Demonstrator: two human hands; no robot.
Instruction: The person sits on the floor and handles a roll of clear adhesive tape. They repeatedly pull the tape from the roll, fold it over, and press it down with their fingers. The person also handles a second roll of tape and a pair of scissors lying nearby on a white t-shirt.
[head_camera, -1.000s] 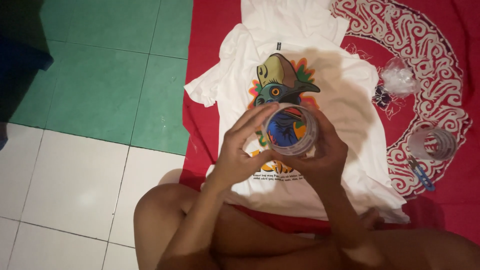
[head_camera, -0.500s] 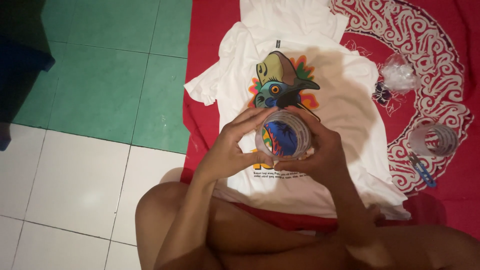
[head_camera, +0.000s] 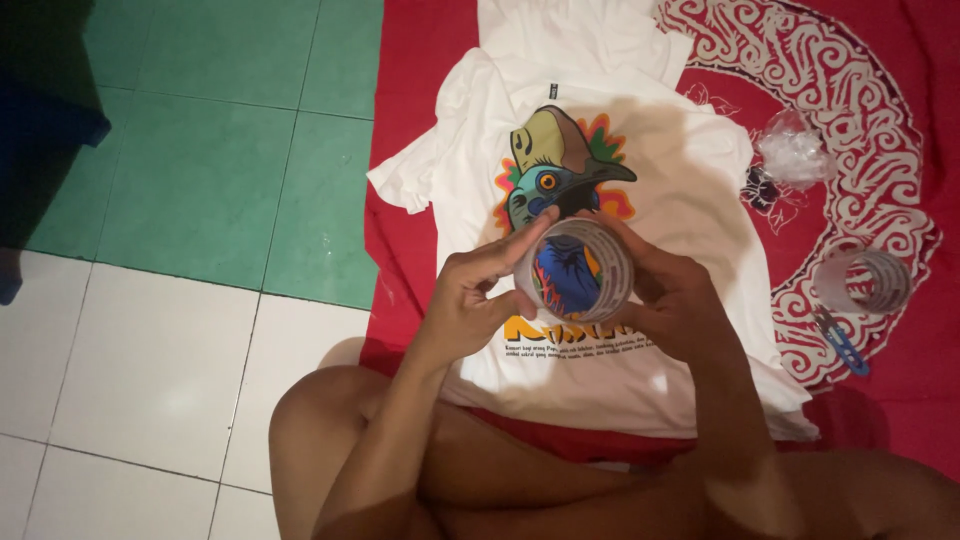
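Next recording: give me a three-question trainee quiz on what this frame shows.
1. True or false: both hands hold the clear tape roll.
2. What lies under the white T-shirt? A) red patterned cloth B) green towel C) cardboard
3. Which small tool lies beside the second tape roll?

Key:
1. True: left hand and right hand grip it.
2. A, the red patterned cloth.
3. Blue thread snips.

The light is dim and warm, brightest on the white T-shirt ahead of me. A deep shadow darkens the green floor tiles at upper left. My knees at the bottom edge look soft and slightly blurred.
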